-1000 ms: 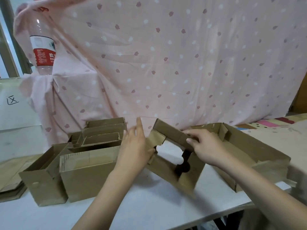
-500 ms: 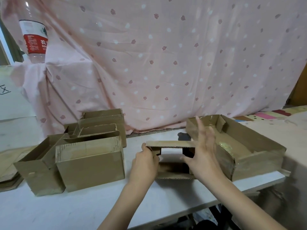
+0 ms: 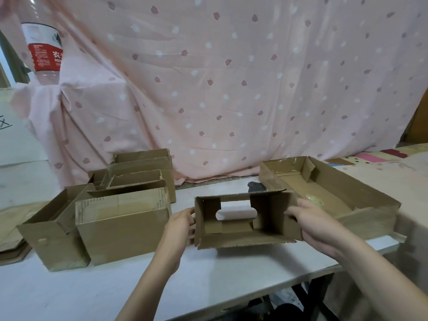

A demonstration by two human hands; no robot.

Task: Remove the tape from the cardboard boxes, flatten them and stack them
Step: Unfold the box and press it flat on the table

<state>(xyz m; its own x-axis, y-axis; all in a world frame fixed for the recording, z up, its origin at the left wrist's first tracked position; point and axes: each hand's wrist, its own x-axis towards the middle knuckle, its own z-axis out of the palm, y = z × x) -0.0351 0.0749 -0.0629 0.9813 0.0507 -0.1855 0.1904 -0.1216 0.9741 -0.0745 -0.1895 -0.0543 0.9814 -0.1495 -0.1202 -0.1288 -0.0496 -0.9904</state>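
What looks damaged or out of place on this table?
The small box held between the left hand and right hand has a ragged hole torn through its far panel. A plastic bottle hangs wrapped in the pink cloth at upper left, an odd place for it.

Single head-worn wide-angle view, looking forward and slightly down across the white table (image 3: pixel 69 293), close enough that both forearms fill the foreground; faces a pink curtain (image 3: pixel 231 89). Edges bend, probably from lens distortion.
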